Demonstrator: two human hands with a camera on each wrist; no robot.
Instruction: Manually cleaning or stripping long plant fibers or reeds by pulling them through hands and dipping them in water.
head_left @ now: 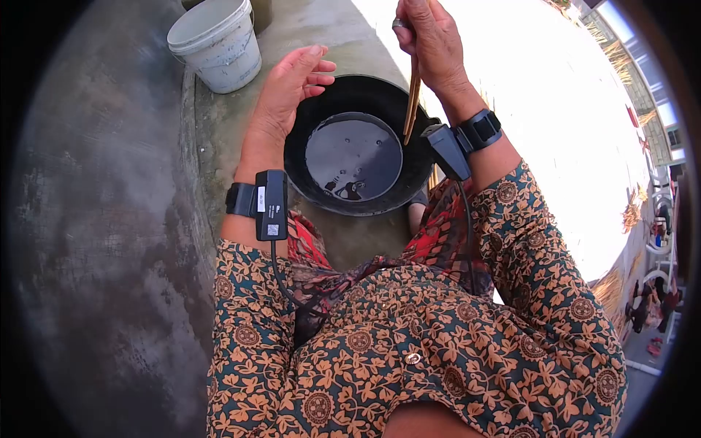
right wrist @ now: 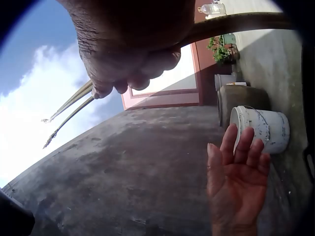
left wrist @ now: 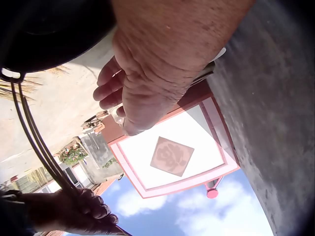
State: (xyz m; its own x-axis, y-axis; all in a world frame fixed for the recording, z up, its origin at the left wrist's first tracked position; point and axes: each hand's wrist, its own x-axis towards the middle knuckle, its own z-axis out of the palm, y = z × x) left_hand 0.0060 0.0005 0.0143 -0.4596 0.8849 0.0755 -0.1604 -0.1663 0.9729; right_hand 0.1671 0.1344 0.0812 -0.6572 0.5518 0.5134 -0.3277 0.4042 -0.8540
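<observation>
Slanting steeply | stalks [head_left: 412, 98] | lower ends toward basin [head_left: 352, 95] | right hand [head_left: 435, 45] gripping

The basin [head_left: 365, 93] is coloured black, the sticks [head_left: 413, 95] brown. The white bucket [head_left: 228, 62] is smudged with grey. The dark green shirt [head_left: 365, 343] is covered with tan flowers and brown circles. The trousers [head_left: 444, 223] are patterned red and black.

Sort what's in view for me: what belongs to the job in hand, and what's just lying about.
In the job, it seems:
- thin stalks, gripped by the right hand
- left hand, holding nothing
- black basin with liquid in it

Apparently just lying about:
- white bucket
- potted plant
- clear bottle
</observation>
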